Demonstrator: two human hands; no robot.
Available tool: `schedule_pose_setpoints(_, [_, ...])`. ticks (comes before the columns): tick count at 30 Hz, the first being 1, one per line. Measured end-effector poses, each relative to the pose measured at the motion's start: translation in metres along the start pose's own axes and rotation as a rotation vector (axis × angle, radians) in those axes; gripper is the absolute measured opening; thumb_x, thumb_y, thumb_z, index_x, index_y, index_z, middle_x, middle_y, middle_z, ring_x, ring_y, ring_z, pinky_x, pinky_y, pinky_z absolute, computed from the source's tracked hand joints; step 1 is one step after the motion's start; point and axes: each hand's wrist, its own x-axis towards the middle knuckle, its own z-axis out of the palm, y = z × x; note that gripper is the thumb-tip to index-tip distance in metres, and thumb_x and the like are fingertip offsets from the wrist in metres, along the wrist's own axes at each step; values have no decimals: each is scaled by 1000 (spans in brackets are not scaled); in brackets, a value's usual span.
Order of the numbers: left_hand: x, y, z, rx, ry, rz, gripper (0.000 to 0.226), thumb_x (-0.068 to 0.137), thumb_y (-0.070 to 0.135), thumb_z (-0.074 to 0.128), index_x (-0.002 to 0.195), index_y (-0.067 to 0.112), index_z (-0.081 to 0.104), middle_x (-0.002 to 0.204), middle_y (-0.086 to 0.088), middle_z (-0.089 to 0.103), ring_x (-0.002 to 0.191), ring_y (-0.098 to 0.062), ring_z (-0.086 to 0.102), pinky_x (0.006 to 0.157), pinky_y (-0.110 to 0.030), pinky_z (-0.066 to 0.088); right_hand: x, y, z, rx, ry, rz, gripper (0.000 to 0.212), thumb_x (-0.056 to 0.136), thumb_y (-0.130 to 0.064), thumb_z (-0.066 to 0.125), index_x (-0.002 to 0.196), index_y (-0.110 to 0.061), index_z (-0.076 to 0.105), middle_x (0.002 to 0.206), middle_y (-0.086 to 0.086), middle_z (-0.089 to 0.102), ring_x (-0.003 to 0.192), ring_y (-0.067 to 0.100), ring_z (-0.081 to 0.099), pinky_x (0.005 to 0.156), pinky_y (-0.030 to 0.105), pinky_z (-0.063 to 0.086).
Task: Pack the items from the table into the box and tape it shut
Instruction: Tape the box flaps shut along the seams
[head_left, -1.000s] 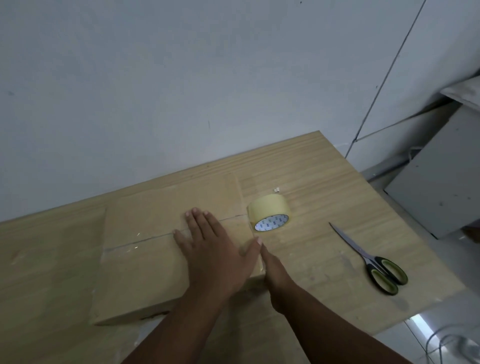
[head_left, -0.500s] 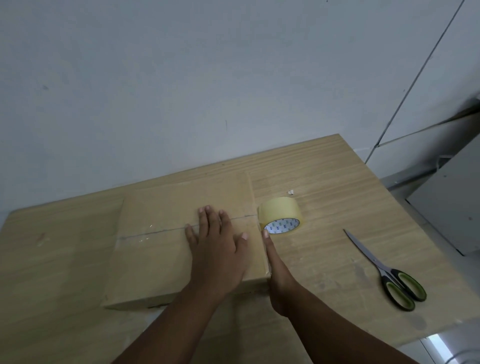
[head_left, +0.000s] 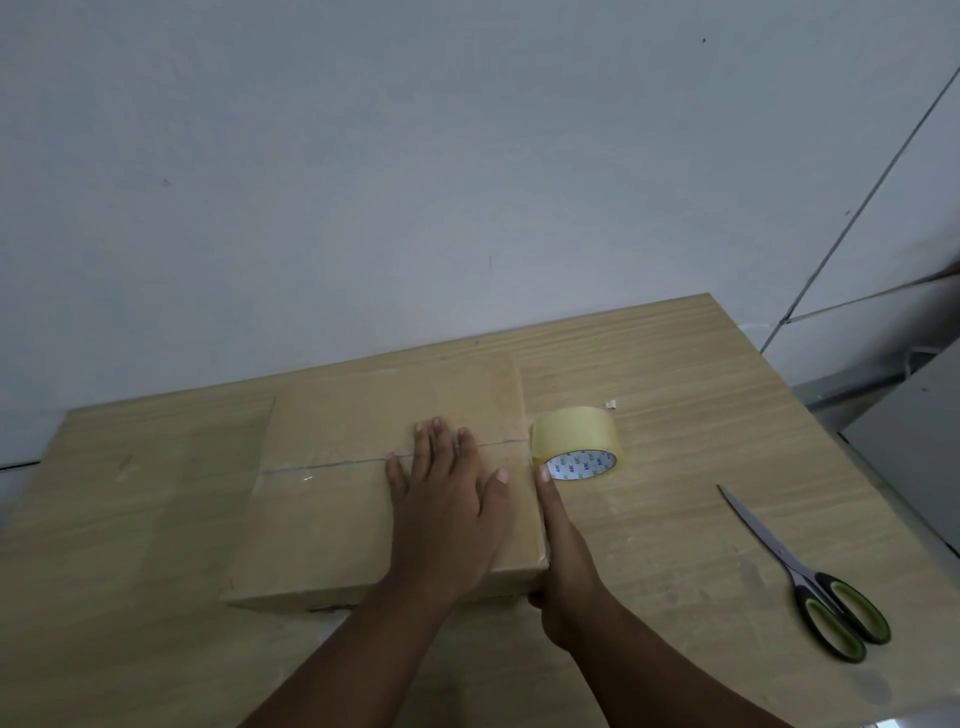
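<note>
the flat brown cardboard box (head_left: 337, 499) lies closed on the pale wooden table (head_left: 701, 395). your left hand (head_left: 447, 509) presses flat on its top; your right hand (head_left: 563, 551), fingers straight, braces its side. sealing step, likely; next, grasp the yellowish tape roll (head_left: 574, 441) alongside.

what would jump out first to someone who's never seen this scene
First, the closed cardboard box in the middle of the wooden table, with the left hand flat on its top and the right hand against its right side. Just right of the box lies a roll of tape, and farther right, near the table's edge, black-and-green scissors.
</note>
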Motion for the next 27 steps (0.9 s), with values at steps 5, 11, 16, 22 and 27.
schedule_pose_setpoints(5, [3, -18, -22, -110, 77, -17, 91, 85, 65, 0, 161, 20, 18, 171, -3, 1, 157, -18, -10, 126, -50, -4, -1, -13, 30, -149, 76, -103, 68, 73, -85, 61, 121, -38, 71, 118, -5, 74, 113, 20, 69, 102, 46, 51])
schedule_pose_setpoints(11, [-4, -52, -57, -326, 148, -73, 89, 87, 69, 10, 160, 21, 21, 171, 0, 5, 157, -15, -4, 126, -50, -1, -3, -39, 81, -416, 175, -125, 111, 43, -108, 44, 141, -56, 45, 152, -7, 45, 145, 29, 32, 112, 54, 36])
schedule_pose_setpoints(16, [-15, -82, -85, -498, 216, -132, 98, 81, 81, 18, 160, 24, 18, 171, 3, 6, 157, -16, 1, 126, -53, 6, -27, -61, 131, -718, 153, -140, 89, 80, -89, 30, 156, -45, 21, 165, 5, 14, 150, 36, 5, 118, 57, 22])
schedule_pose_setpoints(22, [-28, -126, -121, -792, 282, -221, 100, 61, 100, 42, 132, 30, 42, 133, 5, 57, 119, -21, 59, 101, -53, 49, -39, -67, 177, -938, 64, -239, 61, 94, -73, 29, 151, -50, 25, 159, -5, 17, 145, 31, 6, 112, 53, 30])
schedule_pose_setpoints(27, [-45, -164, -145, -1044, 298, -301, 68, 64, 61, 63, 122, 26, 51, 115, 6, 67, 102, -16, 67, 94, -50, 54, -51, -64, 194, -1146, -55, -448, 47, 102, -52, 42, 146, -38, 36, 138, -6, 31, 132, 19, 17, 112, 48, 30])
